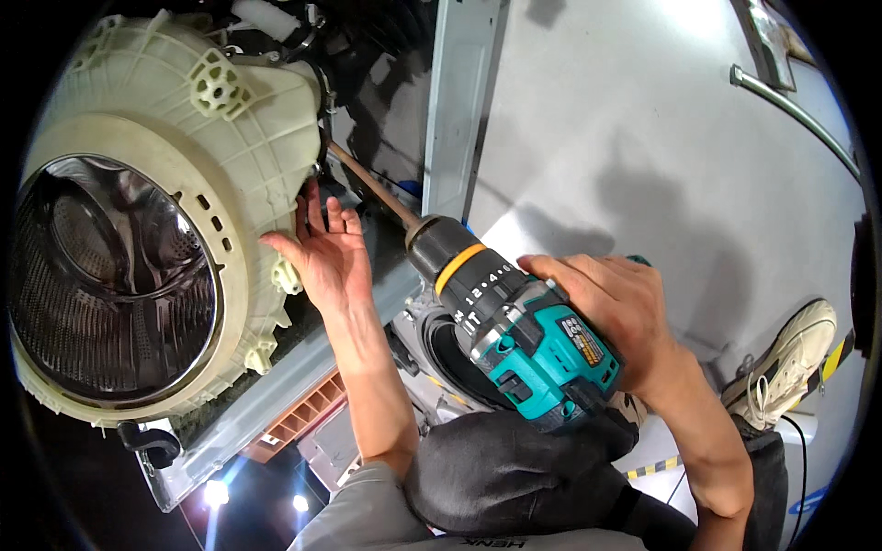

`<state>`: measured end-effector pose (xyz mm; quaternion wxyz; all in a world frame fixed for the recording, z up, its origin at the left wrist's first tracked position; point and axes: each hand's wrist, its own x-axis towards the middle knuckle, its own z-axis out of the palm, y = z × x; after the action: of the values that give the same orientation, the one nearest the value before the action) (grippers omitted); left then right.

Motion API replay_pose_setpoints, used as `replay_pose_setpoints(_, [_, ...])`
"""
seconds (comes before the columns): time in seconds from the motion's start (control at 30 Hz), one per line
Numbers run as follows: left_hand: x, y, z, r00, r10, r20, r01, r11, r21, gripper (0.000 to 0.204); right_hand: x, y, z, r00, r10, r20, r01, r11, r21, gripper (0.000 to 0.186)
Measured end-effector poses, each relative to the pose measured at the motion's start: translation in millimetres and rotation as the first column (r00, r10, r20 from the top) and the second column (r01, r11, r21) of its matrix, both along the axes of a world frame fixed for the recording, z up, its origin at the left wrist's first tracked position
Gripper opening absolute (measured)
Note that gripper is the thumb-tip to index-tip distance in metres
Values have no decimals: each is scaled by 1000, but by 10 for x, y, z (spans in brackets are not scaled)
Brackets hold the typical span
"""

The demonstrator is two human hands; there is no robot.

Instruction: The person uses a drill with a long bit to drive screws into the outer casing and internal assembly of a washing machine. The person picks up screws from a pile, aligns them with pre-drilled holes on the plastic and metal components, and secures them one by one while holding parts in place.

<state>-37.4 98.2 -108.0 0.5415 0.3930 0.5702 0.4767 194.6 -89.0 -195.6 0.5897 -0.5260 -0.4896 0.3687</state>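
Note:
My right hand [611,308] is wrapped round a teal and black cordless drill [533,358] with a yellow ring. Its long rusty shaft [367,179] reaches up-left to the side of a cream plastic washer tub [262,151], where the tip is hard to make out. My left hand [326,253] is palm up and open at the tub's right edge, below the shaft, with fingertips at or just under the rim; I cannot tell whether they touch it. A steel drum [115,275] shows inside the tub's round opening.
The tub sits in a metal cabinet [450,73] with dark hoses at the top. A grey part with a black rubber ring [459,367] lies below. A bent metal tube [799,124] is at upper right. My shoe [781,363] rests on the pale floor [698,184] beside striped tape and a black cable.

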Motion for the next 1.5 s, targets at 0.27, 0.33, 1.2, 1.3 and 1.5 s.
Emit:
replay_pose_setpoints(0.27, [-32, -15, -23, 1000, 2, 11, -2, 1000, -3, 79, 118, 22, 41, 850, -50, 524, -13, 993, 116, 36])
replay_pose_setpoints(0.33, [-36, -7, -25, 1000, -10, -1, 10, 1000, -8, 79, 177, 48, 45, 896, 55, 441, -80, 996, 38, 37])
replay_pose_setpoints(1.2, [31, -56, 8, 999, 29, 16, -29, 999, 22, 81, 930, -727, 161, 999, -40, 37, 50, 943, -330, 44])
replay_pose_setpoints(1.3, [20, -52, 9, 999, 33, 5, -33, 999, 18, 81, 959, -591, 216, 917, -73, 392, 167, 963, -212, 40])
replay_pose_setpoints(1.5, [11, -62, -8, 999, 43, -26, -43, 999, 7, 82, 634, -285, -53, 978, 26, 207, 2, 990, -138, 40])
